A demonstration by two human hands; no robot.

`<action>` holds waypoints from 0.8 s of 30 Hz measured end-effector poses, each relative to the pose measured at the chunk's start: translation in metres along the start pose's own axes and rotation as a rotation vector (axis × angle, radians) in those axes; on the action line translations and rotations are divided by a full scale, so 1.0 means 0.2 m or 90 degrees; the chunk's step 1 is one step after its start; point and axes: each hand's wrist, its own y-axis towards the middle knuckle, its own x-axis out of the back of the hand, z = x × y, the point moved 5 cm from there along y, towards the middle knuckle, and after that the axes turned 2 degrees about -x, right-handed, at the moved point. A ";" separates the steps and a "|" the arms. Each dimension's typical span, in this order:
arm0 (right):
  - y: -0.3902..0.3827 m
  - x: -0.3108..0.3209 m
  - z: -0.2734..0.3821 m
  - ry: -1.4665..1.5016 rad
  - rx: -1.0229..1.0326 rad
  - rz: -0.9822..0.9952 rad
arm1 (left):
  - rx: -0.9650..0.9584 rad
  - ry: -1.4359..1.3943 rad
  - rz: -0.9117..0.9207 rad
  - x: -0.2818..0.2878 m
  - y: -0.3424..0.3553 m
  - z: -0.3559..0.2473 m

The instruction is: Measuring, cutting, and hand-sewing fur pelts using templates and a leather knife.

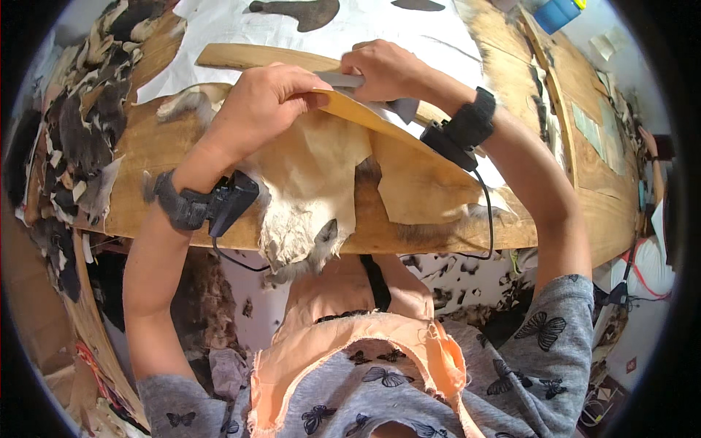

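Note:
My left hand (274,102) is closed, pinching the folded edge of a pale tan fur hide (314,153) between thumb and fingers. The hide drapes over the table's near edge, its skin side showing. My right hand (383,69) is closed around a flat grey tool (340,79), which pokes out beside my left fingertips. Its exact kind is hidden by my fingers. Just beyond both hands lies a long wooden strip (255,55), partly covered by my right hand.
A wooden table (168,197) holds a white sheet (212,25) with dark fur pieces on it. Piles of black and cream fur scraps (73,124) lie at the left. A blue container (558,13) stands at the far right. Another person's arm (653,164) shows at the right edge.

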 end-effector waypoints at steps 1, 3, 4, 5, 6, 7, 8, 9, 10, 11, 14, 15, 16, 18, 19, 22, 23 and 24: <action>0.01 0.03 0.02 -0.075 -0.002 0.003 | 0.022 -0.005 0.022 0.01 0.01 0.03; -0.02 0.17 -0.08 -0.135 0.019 -0.064 | 0.024 -0.019 0.049 0.00 0.05 0.03; -0.02 0.25 -0.09 -0.108 -0.042 -0.012 | 0.036 -0.001 0.030 0.01 0.06 0.05; -0.08 0.36 -0.10 -0.083 0.000 -0.126 | 0.039 0.013 0.011 0.01 0.09 0.05; -0.10 0.41 -0.18 -0.179 -0.130 -0.057 | 0.025 0.009 0.015 0.01 0.12 0.05; -0.16 0.54 -0.06 -0.154 -0.332 -0.035 | 0.068 0.018 0.016 0.03 0.11 0.10; -0.21 0.57 -0.11 -0.161 -0.286 -0.110 | 0.095 0.023 0.023 0.03 0.14 0.10; -0.28 0.60 -0.17 -0.168 -0.238 -0.185 | 0.082 0.020 0.028 0.02 0.17 0.09; -0.34 0.60 -0.19 -0.172 -0.249 -0.189 | 0.101 0.030 0.018 0.02 0.19 0.11; -0.40 0.60 -0.21 -0.134 -0.257 -0.216 | 0.120 0.040 0.008 0.02 0.21 0.13; -0.52 0.56 -0.20 -0.133 -0.255 -0.253 | 0.173 -0.143 0.103 -0.02 0.26 0.23; -0.54 0.55 -0.18 -0.165 -0.237 -0.257 | 0.168 -0.141 0.104 -0.01 0.24 0.24; -0.56 0.53 -0.17 -0.143 -0.257 -0.209 | 0.085 -0.146 0.247 -0.05 0.19 0.20; -0.57 0.43 -0.20 -0.122 -0.242 -0.150 | -0.023 -0.076 0.367 -0.12 0.07 0.13; -0.56 0.38 -0.19 -0.131 -0.201 -0.135 | -0.046 -0.005 0.341 -0.15 0.00 0.11; -0.49 0.20 -0.24 0.011 -0.161 -0.036 | -0.111 0.105 0.305 -0.21 -0.13 0.10; -0.48 0.17 -0.22 -0.001 -0.153 -0.011 | -0.100 0.110 0.296 -0.22 -0.14 0.09; -0.47 0.15 -0.20 -0.017 -0.156 -0.004 | -0.103 0.160 0.299 -0.24 -0.16 0.06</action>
